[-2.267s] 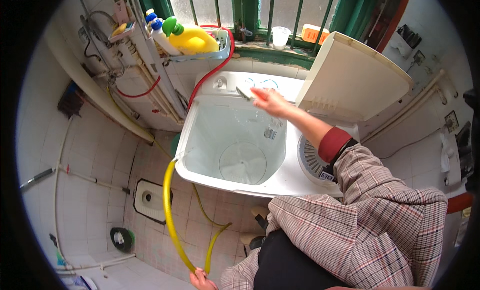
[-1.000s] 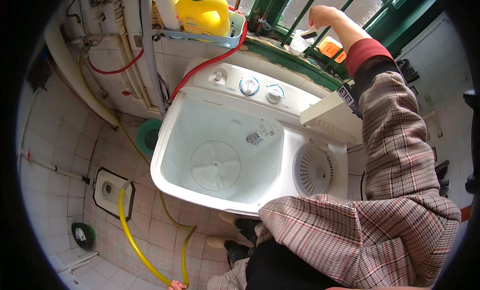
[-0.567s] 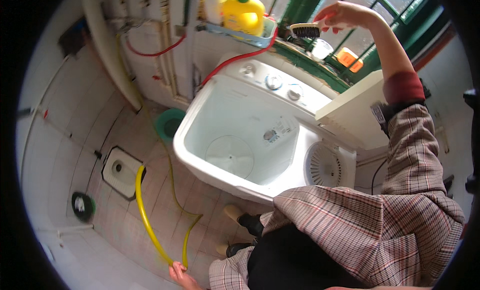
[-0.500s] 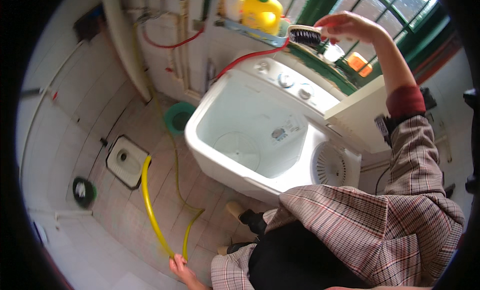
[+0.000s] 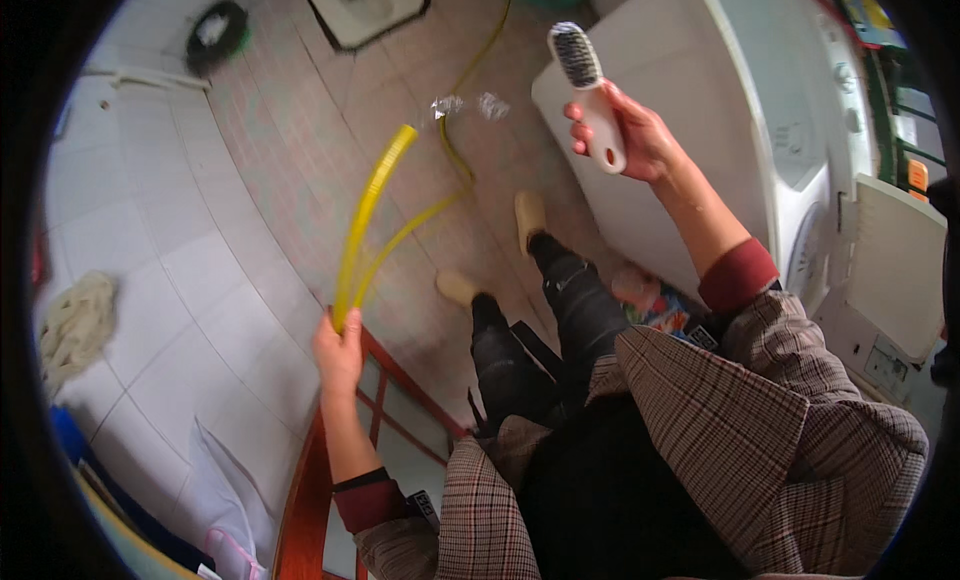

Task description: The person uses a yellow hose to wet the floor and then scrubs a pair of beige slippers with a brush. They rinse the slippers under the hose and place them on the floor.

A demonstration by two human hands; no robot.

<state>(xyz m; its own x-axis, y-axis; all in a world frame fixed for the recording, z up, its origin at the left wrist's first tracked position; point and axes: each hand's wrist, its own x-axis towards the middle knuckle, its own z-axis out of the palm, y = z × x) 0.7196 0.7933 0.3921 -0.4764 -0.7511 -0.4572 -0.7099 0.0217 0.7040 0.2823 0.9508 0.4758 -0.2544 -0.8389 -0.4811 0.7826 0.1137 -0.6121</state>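
My left hand (image 5: 341, 352) is closed around a yellow hose (image 5: 362, 215), whose free end points up and away over the floor. Water shows as a clear splash (image 5: 468, 106) just past that end. The rest of the hose loops back across the tiles. In my right hand (image 5: 640, 135) is a scrubbing brush (image 5: 592, 98) with a white handle, gripped by the handle. Its dark bristles, with some white on them, face up at me. The brush is held in the air left of the white washing machine (image 5: 668, 100).
A squat toilet (image 5: 370, 10) is set in the floor at the far side, with a dark bin (image 5: 216, 36) to its left. A wooden-framed door (image 5: 310, 495) stands by my left arm. A cloth (image 5: 78, 328) hangs on the left wall. A colourful package (image 5: 668, 315) lies beside my feet.
My view has swung down and left, away from the washing machine's tub. The brush has come from the window shelf to in front of me. Water now leaves the hose.
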